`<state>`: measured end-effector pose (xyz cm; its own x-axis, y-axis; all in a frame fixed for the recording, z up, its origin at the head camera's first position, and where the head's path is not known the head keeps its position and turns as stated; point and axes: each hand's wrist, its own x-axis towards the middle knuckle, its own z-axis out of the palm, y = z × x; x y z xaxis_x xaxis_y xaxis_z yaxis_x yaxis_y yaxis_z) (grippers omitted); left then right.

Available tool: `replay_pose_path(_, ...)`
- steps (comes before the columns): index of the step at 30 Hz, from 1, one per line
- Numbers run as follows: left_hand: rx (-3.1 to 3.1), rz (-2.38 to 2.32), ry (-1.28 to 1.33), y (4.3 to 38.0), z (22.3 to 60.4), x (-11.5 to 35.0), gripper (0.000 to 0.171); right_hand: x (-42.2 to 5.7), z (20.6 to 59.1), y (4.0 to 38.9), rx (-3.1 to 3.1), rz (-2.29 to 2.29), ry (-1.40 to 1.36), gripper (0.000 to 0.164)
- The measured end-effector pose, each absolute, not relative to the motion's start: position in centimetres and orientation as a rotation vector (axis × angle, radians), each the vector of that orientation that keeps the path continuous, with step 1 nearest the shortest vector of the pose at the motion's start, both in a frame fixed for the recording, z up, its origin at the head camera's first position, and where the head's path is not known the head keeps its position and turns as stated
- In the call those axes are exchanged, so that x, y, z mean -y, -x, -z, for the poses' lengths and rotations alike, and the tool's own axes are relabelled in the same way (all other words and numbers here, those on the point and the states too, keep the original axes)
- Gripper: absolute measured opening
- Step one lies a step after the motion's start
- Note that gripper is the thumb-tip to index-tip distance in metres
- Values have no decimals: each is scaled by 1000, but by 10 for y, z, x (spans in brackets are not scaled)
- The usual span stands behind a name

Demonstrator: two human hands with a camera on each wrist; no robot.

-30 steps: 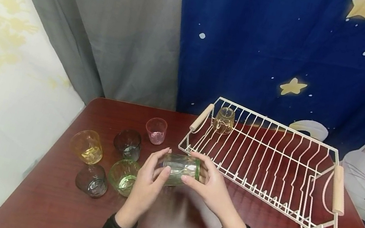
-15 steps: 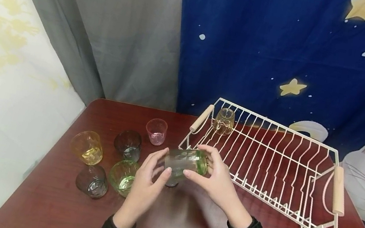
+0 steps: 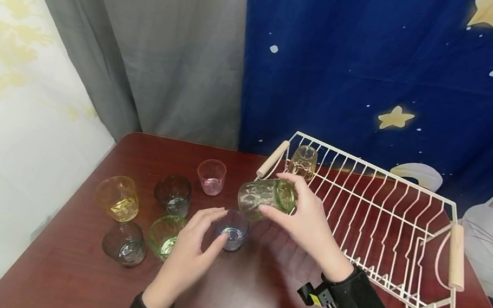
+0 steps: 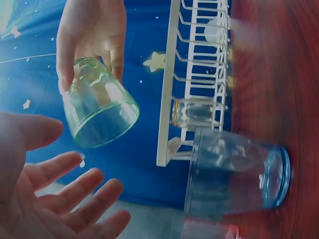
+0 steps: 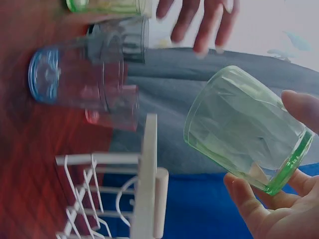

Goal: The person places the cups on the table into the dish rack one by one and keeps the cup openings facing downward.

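Note:
My right hand grips a clear green glass near its thick base, fingers and thumb round it. The glass is tipped on its side in the air, its mouth towards the left, close to the near left corner of the rack. My left hand holds nothing; its fingers are spread and slightly bent in the left wrist view. Just past its fingertips a blue glass stands upright on the table, partly hidden by that hand. Another green glass stands behind the left hand, also partly covered.
A white wire dish rack with wooden handles stands at the right, an amber glass upside down in its far left corner. Upright at the left are a yellow glass, two grey glasses and a pink glass.
My left hand has let go of the green glass and drawn slightly back. The right hand has carried the glass up and right, towards the rack, uncovering the blue glass.

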<state>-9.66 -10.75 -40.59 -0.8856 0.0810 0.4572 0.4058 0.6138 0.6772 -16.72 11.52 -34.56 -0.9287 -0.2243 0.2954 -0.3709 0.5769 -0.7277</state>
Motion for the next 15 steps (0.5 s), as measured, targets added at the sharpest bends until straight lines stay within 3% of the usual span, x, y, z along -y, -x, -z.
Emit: replay_pose_path(15, 2522, 748, 169, 69, 409, 152, 37, -138, 330, 215, 2788, -1038, -479, 71)
